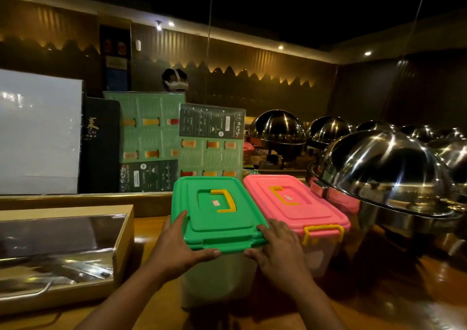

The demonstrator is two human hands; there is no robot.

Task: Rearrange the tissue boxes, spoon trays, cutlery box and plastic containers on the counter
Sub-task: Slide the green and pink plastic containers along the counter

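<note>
While both hands hold the see-through plastic box with the green lid [217, 213], it stands on the brown wooden counter [379, 291], right beside the plastic box with the pink lid [295, 203]. The left hand [177, 243] grips the lid's near left corner and the right hand [275, 243] grips its near right corner. I think it is best to keep the box flat, move it slowly, and not bump the pink one. The room is dark, so what is inside the box is hard to see. The wooden cutlery box with a shiny clear top [60, 259] is cut off at the left edge.
</note>
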